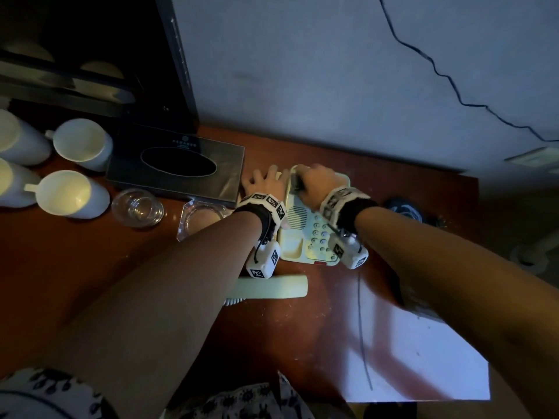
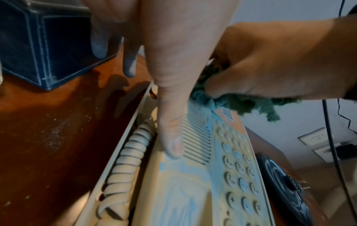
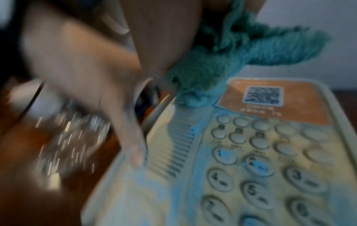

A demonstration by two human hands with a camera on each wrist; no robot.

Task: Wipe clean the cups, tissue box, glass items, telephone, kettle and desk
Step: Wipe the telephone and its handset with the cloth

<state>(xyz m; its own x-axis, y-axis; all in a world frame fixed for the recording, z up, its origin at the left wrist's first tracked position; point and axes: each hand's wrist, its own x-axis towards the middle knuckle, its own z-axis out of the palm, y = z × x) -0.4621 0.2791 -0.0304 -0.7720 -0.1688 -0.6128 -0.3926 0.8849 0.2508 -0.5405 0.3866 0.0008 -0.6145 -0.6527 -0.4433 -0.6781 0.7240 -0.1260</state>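
The cream telephone base (image 1: 305, 237) sits on the red-brown desk (image 1: 121, 267), and its handset (image 1: 272, 286) lies off the hook in front of it. My left hand (image 1: 266, 182) rests flat at the phone's left edge, fingers straight. Its thumb (image 2: 170, 137) presses beside the speaker grille. My right hand (image 1: 314, 182) grips a green cloth (image 2: 241, 104) against the top of the phone, just left of the orange label (image 3: 270, 97). The keypad (image 3: 260, 168) shows blue smears. The right wrist view is blurred.
Left of the phone stand a dark tissue box (image 1: 175, 164), a glass ashtray (image 1: 201, 219), a glass tumbler (image 1: 137, 207) and white cups (image 1: 81, 143). A dark round base (image 1: 405, 210) lies right of the phone. White paper (image 1: 423, 358) covers the near right corner.
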